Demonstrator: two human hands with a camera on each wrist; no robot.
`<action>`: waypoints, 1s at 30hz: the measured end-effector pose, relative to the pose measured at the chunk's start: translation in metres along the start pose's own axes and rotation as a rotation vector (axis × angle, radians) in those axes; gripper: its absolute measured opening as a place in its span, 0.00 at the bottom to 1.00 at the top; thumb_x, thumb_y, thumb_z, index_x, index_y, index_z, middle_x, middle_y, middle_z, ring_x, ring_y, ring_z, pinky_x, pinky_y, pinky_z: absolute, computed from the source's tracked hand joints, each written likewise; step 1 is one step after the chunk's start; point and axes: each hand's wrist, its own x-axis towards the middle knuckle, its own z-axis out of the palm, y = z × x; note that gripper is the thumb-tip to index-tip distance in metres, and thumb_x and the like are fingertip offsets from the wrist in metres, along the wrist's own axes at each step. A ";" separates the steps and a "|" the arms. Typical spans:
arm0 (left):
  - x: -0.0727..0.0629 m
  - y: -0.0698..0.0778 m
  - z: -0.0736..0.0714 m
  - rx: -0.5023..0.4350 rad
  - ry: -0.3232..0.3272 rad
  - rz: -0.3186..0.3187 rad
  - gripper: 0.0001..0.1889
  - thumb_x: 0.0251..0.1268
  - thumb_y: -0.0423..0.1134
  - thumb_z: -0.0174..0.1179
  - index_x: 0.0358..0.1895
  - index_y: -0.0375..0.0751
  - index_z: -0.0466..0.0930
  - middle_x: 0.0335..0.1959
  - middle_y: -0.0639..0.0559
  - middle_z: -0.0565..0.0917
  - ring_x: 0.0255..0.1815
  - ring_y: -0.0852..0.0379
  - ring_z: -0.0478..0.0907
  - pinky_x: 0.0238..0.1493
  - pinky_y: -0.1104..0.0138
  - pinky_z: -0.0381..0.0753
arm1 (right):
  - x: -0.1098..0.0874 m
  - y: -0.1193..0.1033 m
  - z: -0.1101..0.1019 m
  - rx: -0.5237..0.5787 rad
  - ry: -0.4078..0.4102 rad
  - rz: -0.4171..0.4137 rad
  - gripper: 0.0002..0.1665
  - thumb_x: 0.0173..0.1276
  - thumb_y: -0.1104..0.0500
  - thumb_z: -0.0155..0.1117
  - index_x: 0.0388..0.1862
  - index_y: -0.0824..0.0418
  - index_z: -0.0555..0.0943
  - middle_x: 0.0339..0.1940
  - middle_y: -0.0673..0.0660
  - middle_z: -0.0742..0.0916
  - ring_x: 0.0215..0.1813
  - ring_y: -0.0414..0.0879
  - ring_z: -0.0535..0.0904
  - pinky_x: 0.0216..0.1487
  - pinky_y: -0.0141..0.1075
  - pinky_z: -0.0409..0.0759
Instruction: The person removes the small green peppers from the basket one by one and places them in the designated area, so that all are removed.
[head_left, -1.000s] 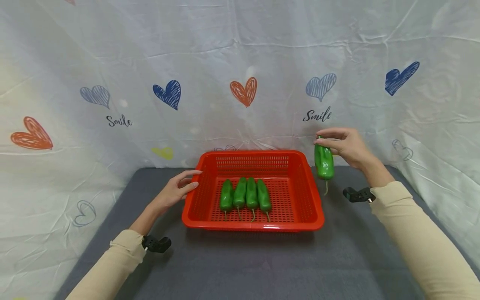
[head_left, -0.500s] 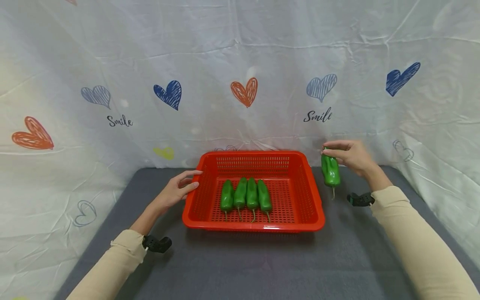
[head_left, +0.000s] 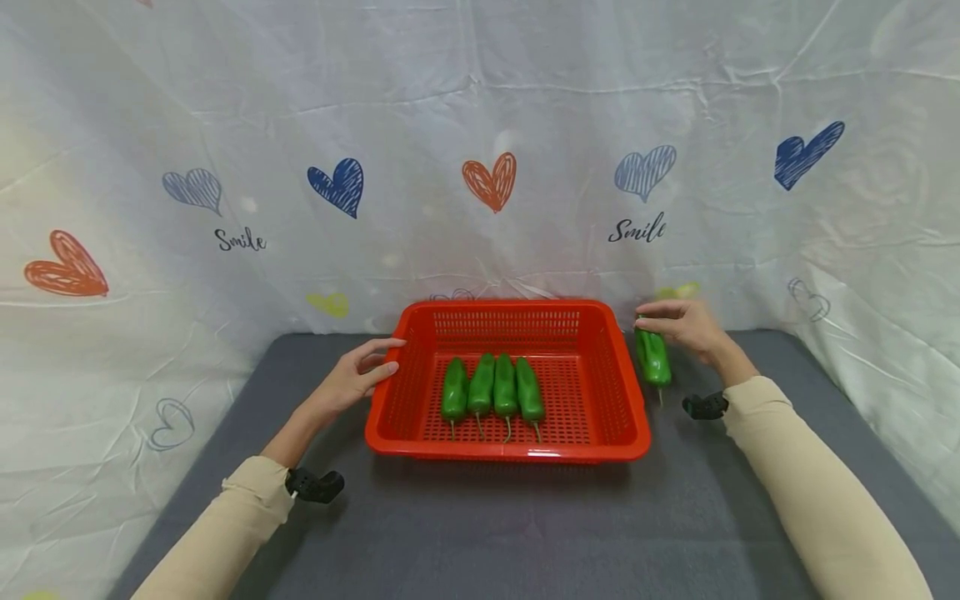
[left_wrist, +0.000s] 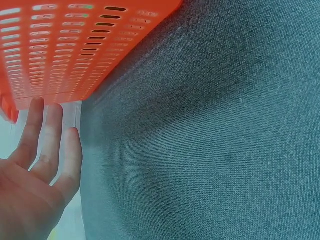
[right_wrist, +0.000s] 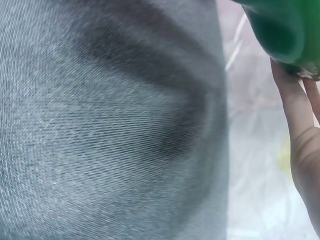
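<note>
Held pepper, right hand lower (both cropped in right-wrist view).

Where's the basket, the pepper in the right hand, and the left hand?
Basket point(head_left: 510, 452): head view, on its near rim.
Held pepper point(head_left: 655, 358): head view, on the middle of its green body.
Left hand point(head_left: 356, 374): head view, on the back of the hand.

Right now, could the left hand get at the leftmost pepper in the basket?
Probably yes: the left hand is at the rim of the red basket, whose open top leaves the leftmost pepper uncovered.
</note>
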 end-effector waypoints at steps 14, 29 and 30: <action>0.001 0.000 -0.001 -0.006 -0.012 -0.019 0.27 0.78 0.42 0.59 0.74 0.43 0.68 0.62 0.32 0.75 0.52 0.40 0.82 0.44 0.52 0.86 | 0.008 0.030 0.004 0.046 -0.026 0.065 0.32 0.68 0.56 0.74 0.65 0.73 0.78 0.58 0.63 0.84 0.46 0.42 0.84 0.45 0.38 0.85; 0.001 0.001 -0.001 -0.011 -0.010 -0.026 0.26 0.77 0.42 0.60 0.74 0.42 0.68 0.61 0.32 0.76 0.51 0.41 0.82 0.43 0.52 0.86 | 0.008 0.040 0.006 -0.008 -0.013 0.063 0.29 0.68 0.59 0.74 0.63 0.75 0.79 0.54 0.63 0.86 0.43 0.40 0.83 0.42 0.33 0.83; 0.001 0.001 -0.001 -0.011 -0.010 -0.026 0.26 0.77 0.42 0.60 0.74 0.42 0.68 0.61 0.32 0.76 0.51 0.41 0.82 0.43 0.52 0.86 | 0.008 0.040 0.006 -0.033 -0.013 0.050 0.29 0.68 0.58 0.74 0.62 0.74 0.80 0.54 0.63 0.86 0.44 0.40 0.83 0.42 0.33 0.83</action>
